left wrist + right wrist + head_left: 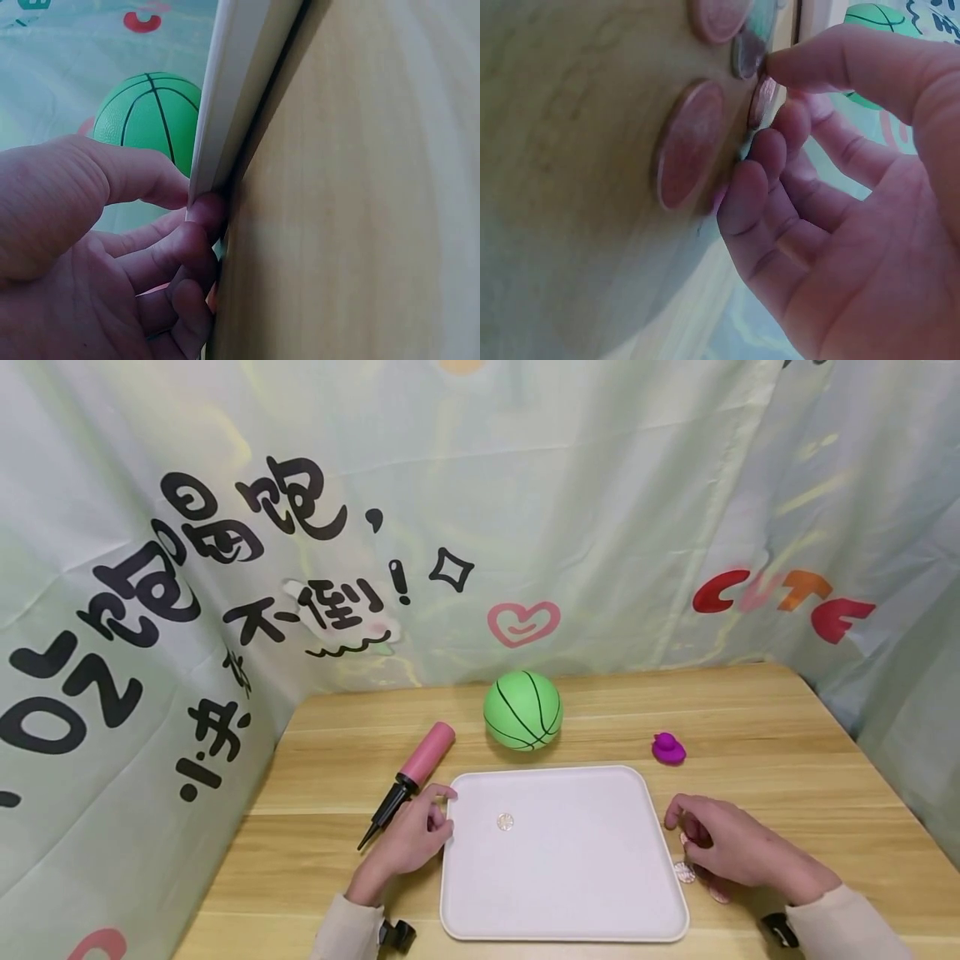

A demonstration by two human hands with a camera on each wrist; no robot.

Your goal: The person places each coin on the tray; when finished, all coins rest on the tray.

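Observation:
My left hand [415, 832] pinches the left rim of a white rectangular tray [570, 868]; in the left wrist view the thumb and fingertips meet at the tray's edge [217, 112]. One round, patterned disc [506, 822] lies on the tray towards its upper left. Just off the tray's right side, my right hand [727, 843] pinches a small disc [761, 101] between thumb and fingertips, low over the table. Beside those fingers lie further discs, among them a patterned one [684, 872] close to the tray and a reddish one [692, 142].
Behind the tray sits a green ball [522, 711] with black lines. A pink and black hand pump [408, 781] lies left of the tray, close to my left hand. Further back on the right is a small purple hat-shaped object [667, 749]. A printed curtain [600, 527] borders the wooden table.

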